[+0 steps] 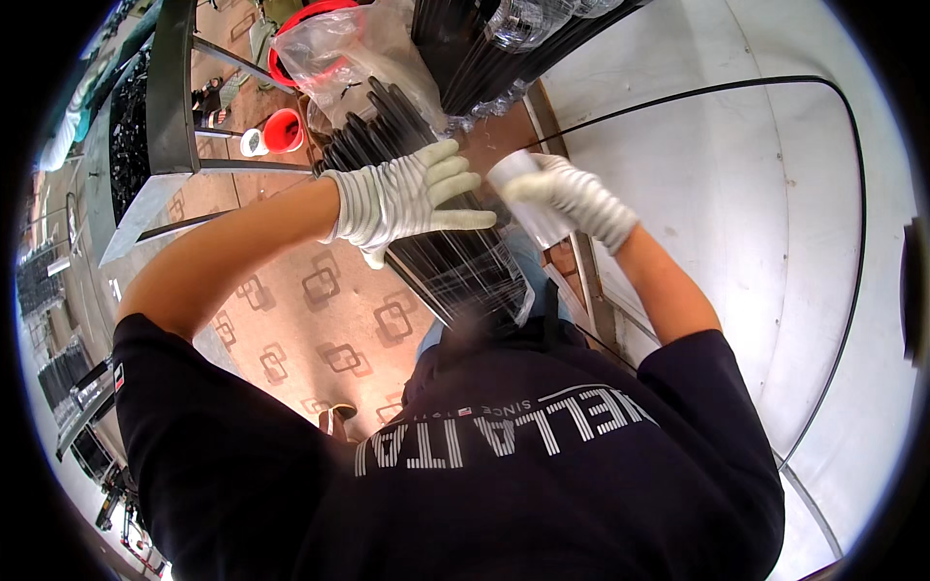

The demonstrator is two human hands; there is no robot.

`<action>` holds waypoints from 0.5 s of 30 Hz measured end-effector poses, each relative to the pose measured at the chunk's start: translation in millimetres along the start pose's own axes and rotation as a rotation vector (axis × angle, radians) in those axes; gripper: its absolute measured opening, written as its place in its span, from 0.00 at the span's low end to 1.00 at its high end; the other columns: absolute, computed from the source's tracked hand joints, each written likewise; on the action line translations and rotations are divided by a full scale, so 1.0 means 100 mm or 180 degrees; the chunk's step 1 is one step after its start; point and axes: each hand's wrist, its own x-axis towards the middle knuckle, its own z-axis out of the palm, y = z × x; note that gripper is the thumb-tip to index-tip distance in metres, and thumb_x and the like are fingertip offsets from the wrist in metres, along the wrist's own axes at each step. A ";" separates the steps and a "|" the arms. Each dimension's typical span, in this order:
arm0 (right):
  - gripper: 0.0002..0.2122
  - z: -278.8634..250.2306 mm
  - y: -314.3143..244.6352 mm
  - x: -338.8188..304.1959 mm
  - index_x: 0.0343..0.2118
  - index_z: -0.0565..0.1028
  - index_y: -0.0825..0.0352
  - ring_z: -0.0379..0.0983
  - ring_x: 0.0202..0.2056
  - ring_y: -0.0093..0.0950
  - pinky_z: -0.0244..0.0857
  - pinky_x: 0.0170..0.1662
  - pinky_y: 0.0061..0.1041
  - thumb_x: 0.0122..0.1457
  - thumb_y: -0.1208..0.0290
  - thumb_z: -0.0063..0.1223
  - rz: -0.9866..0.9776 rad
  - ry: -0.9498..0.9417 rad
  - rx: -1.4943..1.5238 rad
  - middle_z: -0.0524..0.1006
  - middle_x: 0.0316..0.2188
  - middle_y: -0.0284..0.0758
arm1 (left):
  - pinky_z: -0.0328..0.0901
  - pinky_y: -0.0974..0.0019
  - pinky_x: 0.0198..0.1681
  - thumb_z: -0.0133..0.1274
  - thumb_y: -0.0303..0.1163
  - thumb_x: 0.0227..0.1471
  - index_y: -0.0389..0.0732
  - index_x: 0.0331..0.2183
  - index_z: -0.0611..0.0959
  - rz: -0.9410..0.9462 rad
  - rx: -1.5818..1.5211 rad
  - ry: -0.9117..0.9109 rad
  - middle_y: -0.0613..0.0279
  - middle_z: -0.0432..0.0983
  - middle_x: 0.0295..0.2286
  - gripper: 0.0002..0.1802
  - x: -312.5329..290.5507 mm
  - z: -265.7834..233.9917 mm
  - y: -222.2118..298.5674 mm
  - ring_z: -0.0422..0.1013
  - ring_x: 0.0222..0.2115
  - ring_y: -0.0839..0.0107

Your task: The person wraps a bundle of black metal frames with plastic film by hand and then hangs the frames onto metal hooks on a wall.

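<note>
A bundle of long black strips lies across my lap, its near end wrapped in clear film. My left hand, in a striped white glove, rests on top of the bundle with its fingers spread. To the right of the bundle, my gloved right hand grips a roll of clear stretch film, slightly blurred. The strips' far ends stick out loose beyond my left hand. Whether film runs from the roll to the bundle is hard to make out.
More black bundles with film lie ahead. Beside them are a clear plastic bag and a red basin. A red cup and a white cup stand near a metal-framed table. A black cable crosses the pale wall at right.
</note>
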 end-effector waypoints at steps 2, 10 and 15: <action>0.23 -0.08 -0.19 -0.22 0.38 0.71 0.70 0.73 0.29 0.29 0.69 0.32 0.24 0.38 0.63 0.61 0.0369 -0.0429 0.0922 0.74 0.28 0.39 | 0.40 0.46 0.57 0.66 0.51 0.02 0.45 0.53 0.59 -0.0061 0.0025 -0.0035 0.48 0.57 0.48 0.67 0.00 -0.01 0.00 0.54 0.51 0.51; 0.29 0.82 -0.20 -0.39 0.33 0.68 0.73 0.74 0.32 0.36 0.66 0.37 0.31 0.32 0.54 0.63 -0.0441 0.0920 -0.1014 0.75 0.29 0.46 | 0.37 0.45 0.59 0.64 0.42 0.25 0.46 0.53 0.61 -0.1927 0.0276 0.1179 0.42 0.45 0.56 0.50 -0.43 0.64 0.59 0.46 0.57 0.47; 0.30 1.23 -0.38 -0.48 0.41 0.64 0.71 0.73 0.31 0.42 0.66 0.36 0.34 0.40 0.51 0.55 -0.0529 0.1187 -0.2682 0.74 0.27 0.50 | 0.46 0.52 0.53 0.51 0.51 0.40 0.42 0.47 0.71 -0.2431 -0.3556 0.3345 0.52 0.55 0.51 0.33 0.18 0.64 1.57 0.52 0.50 0.53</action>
